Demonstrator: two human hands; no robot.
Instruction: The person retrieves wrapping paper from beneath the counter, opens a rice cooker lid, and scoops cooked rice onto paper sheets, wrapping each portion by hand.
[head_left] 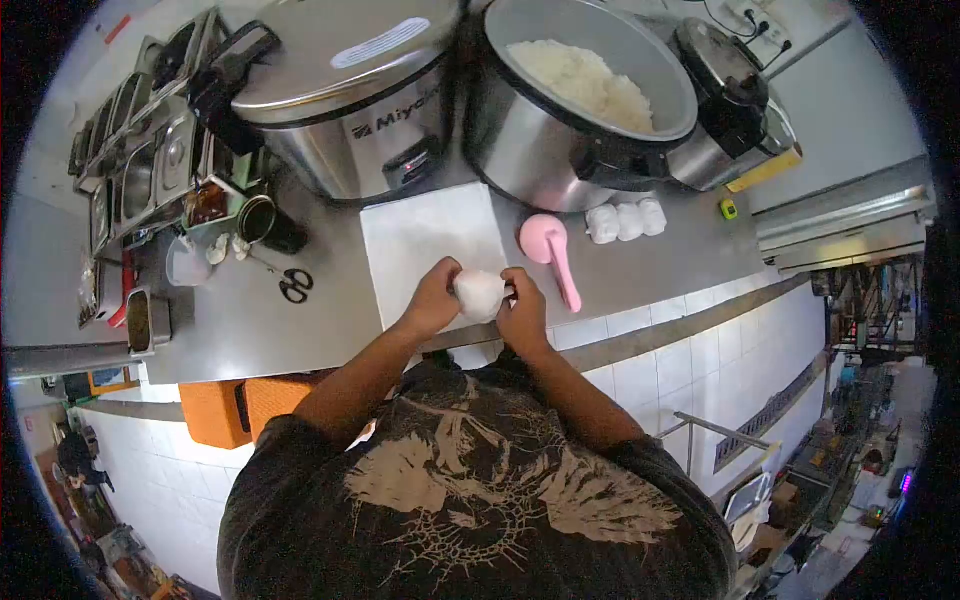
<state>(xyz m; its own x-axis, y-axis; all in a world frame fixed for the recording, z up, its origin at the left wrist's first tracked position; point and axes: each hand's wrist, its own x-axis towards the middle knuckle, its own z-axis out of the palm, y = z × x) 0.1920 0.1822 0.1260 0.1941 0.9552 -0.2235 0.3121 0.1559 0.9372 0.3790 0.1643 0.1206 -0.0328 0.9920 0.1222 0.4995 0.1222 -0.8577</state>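
Between my two hands is a rounded white bundle (pixel 480 296), held near the counter's front edge. My left hand (pixel 436 298) grips its left side with curled fingers. On the right side, my right hand (pixel 522 308) pinches it. White paper sheets (pixel 432 235) lie on the counter beneath and beyond the bundle. A pink bowl-shaped scoop (pixel 543 238) and a pink paddle (pixel 566 278) rest right of the paper. Three white wrapped bundles (pixel 627 220) sit in a row farther right. Behind them, an open cooker (pixel 520 150) holds white rice (pixel 585 80).
A lidded Miyako cooker (pixel 350 150) stands behind the paper. Black-handled scissors (pixel 296 286), a dark cup (pixel 258 218) and a clear container (pixel 187 262) are at left, near metal trays (pixel 150 180). A smaller cooker (pixel 715 150) and yellow-green item (pixel 728 209) are at right.
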